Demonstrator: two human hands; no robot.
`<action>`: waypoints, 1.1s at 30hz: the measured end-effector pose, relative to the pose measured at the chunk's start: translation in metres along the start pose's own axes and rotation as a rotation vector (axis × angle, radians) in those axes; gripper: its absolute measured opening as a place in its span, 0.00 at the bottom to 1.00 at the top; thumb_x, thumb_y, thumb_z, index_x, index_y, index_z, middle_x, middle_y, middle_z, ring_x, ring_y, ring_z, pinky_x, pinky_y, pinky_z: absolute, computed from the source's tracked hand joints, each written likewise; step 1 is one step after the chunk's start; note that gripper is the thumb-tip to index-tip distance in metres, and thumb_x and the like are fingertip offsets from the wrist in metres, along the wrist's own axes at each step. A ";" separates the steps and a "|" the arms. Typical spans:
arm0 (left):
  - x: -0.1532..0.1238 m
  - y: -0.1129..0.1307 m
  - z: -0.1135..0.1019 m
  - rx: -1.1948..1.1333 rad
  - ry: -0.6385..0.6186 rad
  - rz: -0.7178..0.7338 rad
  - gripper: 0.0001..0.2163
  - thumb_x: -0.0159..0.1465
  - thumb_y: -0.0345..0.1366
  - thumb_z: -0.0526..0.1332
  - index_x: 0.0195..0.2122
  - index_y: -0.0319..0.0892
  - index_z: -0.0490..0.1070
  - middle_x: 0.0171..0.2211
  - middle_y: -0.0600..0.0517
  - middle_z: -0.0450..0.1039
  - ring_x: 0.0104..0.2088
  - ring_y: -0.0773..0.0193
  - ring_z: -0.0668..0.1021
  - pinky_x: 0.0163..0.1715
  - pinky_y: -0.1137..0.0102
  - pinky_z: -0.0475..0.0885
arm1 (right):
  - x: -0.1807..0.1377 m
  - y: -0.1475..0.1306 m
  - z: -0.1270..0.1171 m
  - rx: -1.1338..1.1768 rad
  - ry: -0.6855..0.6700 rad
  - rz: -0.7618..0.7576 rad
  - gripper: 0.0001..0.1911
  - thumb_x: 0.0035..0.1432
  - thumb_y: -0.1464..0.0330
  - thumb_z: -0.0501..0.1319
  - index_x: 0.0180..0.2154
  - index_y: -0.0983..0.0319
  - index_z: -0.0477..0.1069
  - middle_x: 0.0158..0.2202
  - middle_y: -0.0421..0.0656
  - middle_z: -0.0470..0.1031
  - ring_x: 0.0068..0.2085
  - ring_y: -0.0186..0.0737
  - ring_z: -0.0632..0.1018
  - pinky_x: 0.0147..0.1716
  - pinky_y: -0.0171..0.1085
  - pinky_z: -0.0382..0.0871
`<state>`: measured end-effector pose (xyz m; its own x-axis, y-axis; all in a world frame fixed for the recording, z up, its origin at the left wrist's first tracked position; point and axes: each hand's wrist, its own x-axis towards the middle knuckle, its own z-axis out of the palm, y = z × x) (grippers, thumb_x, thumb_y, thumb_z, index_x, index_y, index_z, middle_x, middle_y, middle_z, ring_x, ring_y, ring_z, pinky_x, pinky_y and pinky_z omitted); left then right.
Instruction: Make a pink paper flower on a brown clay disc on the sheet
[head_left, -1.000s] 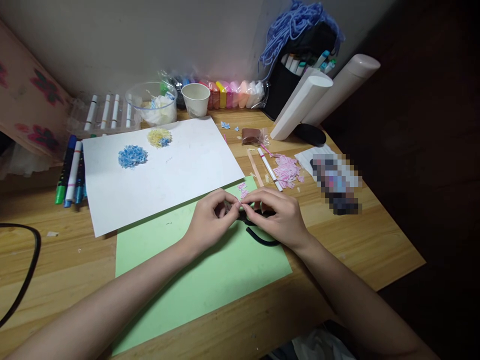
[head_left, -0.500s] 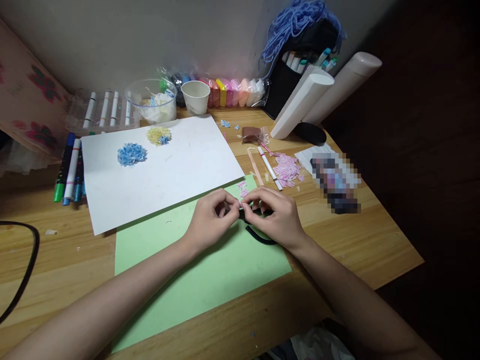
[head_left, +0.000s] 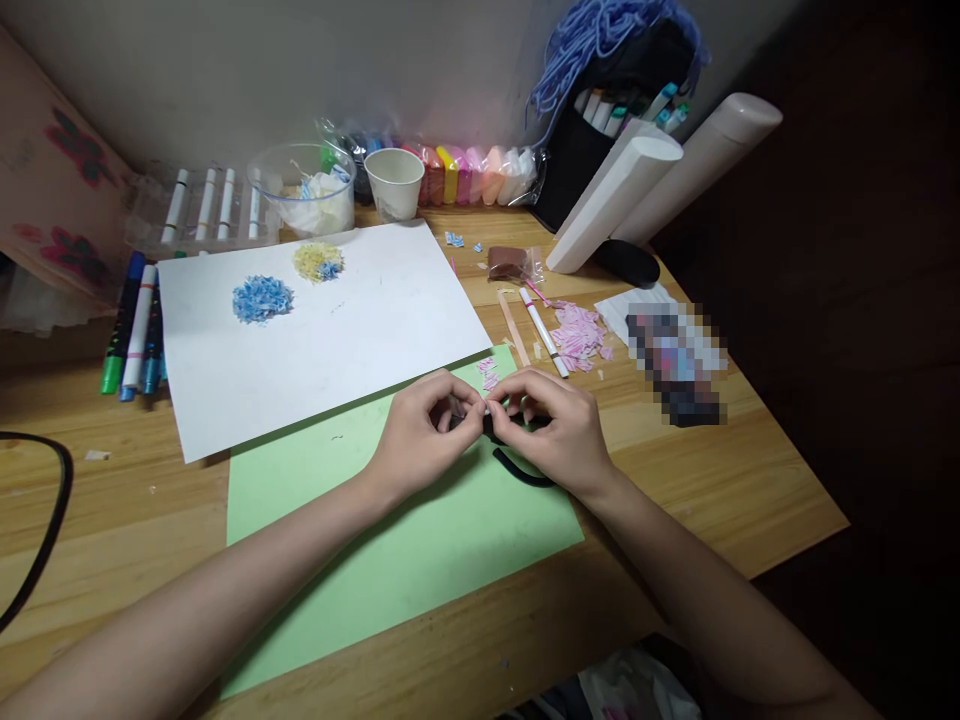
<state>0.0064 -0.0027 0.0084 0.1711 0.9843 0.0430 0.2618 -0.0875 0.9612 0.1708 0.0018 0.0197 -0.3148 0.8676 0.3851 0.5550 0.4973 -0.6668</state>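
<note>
My left hand [head_left: 431, 430] and my right hand [head_left: 559, 425] meet fingertip to fingertip over the green sheet [head_left: 322, 560]. Each pinches the same tiny pink-and-white paper scrap, mostly covered by the fingers. Just beyond the fingertips, several striped pink paper scraps [head_left: 487, 372] lie on the green sheet. Under my right hand a black curved handle [head_left: 521, 472] shows, with the rest of that object hidden. A larger heap of pink paper scraps [head_left: 577, 335] sits to the right, beside a white marker [head_left: 544, 333] and a flat wooden stick [head_left: 514, 328].
A white sheet [head_left: 360, 340] bears a blue tuft [head_left: 262, 299] and a yellow-and-blue tuft [head_left: 319, 262]. Behind stand a clear bowl [head_left: 300, 190], a paper cup [head_left: 394, 185] and bagged coloured clay [head_left: 480, 175]. White bottles [head_left: 622, 200] and a black pen holder [head_left: 570, 165] rise back right.
My fingertips have shifted slightly against each other around the scrap, both hands still pinching together. The view has moved a little; the things on the table stay in place.
</note>
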 end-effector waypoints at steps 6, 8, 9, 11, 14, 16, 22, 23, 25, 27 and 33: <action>0.000 0.000 0.000 0.004 0.008 0.012 0.03 0.57 0.33 0.61 0.28 0.40 0.72 0.21 0.56 0.67 0.20 0.73 0.62 0.19 0.75 0.57 | 0.000 0.000 -0.001 -0.014 0.003 -0.023 0.04 0.53 0.75 0.60 0.29 0.60 0.69 0.27 0.39 0.73 0.27 0.33 0.72 0.25 0.32 0.65; 0.000 0.001 0.000 0.003 0.003 0.014 0.03 0.56 0.33 0.61 0.28 0.40 0.72 0.21 0.56 0.68 0.19 0.73 0.62 0.18 0.76 0.57 | 0.000 0.000 -0.001 -0.022 0.006 -0.026 0.05 0.53 0.75 0.60 0.29 0.60 0.69 0.27 0.39 0.73 0.28 0.33 0.72 0.25 0.32 0.65; 0.000 0.001 0.000 0.004 0.003 0.016 0.03 0.56 0.32 0.61 0.28 0.40 0.72 0.21 0.56 0.68 0.19 0.73 0.62 0.18 0.76 0.57 | 0.000 0.000 -0.001 -0.026 0.008 -0.027 0.05 0.53 0.75 0.60 0.29 0.60 0.68 0.27 0.39 0.73 0.28 0.33 0.72 0.25 0.33 0.65; 0.000 0.001 0.001 0.009 0.004 0.018 0.02 0.56 0.32 0.61 0.27 0.40 0.71 0.21 0.56 0.67 0.19 0.74 0.62 0.18 0.76 0.57 | 0.000 0.000 0.000 -0.031 0.012 -0.032 0.05 0.53 0.75 0.60 0.29 0.59 0.68 0.27 0.39 0.73 0.28 0.34 0.72 0.25 0.33 0.65; 0.001 0.001 0.000 0.014 0.004 0.014 0.02 0.56 0.31 0.61 0.27 0.39 0.71 0.21 0.57 0.67 0.20 0.74 0.62 0.19 0.76 0.57 | 0.000 0.001 0.000 -0.031 0.012 -0.034 0.05 0.53 0.75 0.60 0.29 0.60 0.68 0.26 0.39 0.73 0.28 0.34 0.72 0.25 0.33 0.65; 0.001 0.002 0.000 0.017 0.001 0.007 0.02 0.56 0.31 0.61 0.27 0.39 0.71 0.21 0.57 0.67 0.19 0.74 0.62 0.19 0.76 0.57 | 0.000 0.001 0.000 -0.028 0.014 -0.031 0.05 0.53 0.75 0.61 0.29 0.60 0.68 0.26 0.39 0.72 0.28 0.33 0.72 0.26 0.33 0.65; 0.000 0.003 0.000 0.003 0.000 -0.005 0.01 0.55 0.30 0.61 0.27 0.39 0.71 0.20 0.57 0.65 0.19 0.74 0.61 0.19 0.76 0.56 | -0.001 0.001 0.000 -0.030 0.030 -0.027 0.05 0.53 0.75 0.60 0.28 0.60 0.68 0.26 0.39 0.73 0.27 0.33 0.72 0.25 0.33 0.65; 0.000 0.003 0.000 0.002 -0.002 -0.007 0.01 0.55 0.30 0.61 0.27 0.39 0.71 0.20 0.57 0.66 0.19 0.74 0.61 0.19 0.76 0.56 | -0.001 0.001 0.000 -0.029 0.030 -0.023 0.05 0.53 0.75 0.60 0.29 0.60 0.68 0.26 0.39 0.73 0.27 0.33 0.72 0.25 0.33 0.65; 0.000 0.003 0.000 -0.001 -0.005 -0.012 0.01 0.55 0.31 0.61 0.27 0.39 0.71 0.21 0.57 0.66 0.19 0.74 0.61 0.19 0.76 0.57 | -0.001 0.002 0.000 -0.026 0.030 -0.013 0.04 0.53 0.74 0.60 0.29 0.60 0.68 0.27 0.39 0.73 0.27 0.33 0.72 0.24 0.33 0.65; 0.000 0.002 0.000 -0.003 0.003 -0.007 0.02 0.56 0.32 0.62 0.28 0.40 0.71 0.21 0.57 0.66 0.20 0.74 0.62 0.19 0.76 0.57 | 0.000 0.002 0.000 -0.015 0.027 -0.008 0.04 0.53 0.74 0.61 0.29 0.60 0.68 0.27 0.39 0.73 0.27 0.33 0.71 0.24 0.33 0.65; 0.000 0.002 0.001 -0.012 0.026 0.007 0.03 0.56 0.33 0.62 0.28 0.40 0.72 0.20 0.57 0.66 0.20 0.73 0.62 0.19 0.76 0.58 | 0.000 0.002 0.000 0.006 0.022 -0.007 0.04 0.53 0.74 0.61 0.29 0.60 0.68 0.27 0.39 0.73 0.28 0.33 0.72 0.24 0.32 0.65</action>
<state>0.0076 -0.0028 0.0097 0.1478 0.9874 0.0568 0.2490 -0.0927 0.9641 0.1714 0.0026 0.0185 -0.3019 0.8636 0.4038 0.5479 0.5038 -0.6678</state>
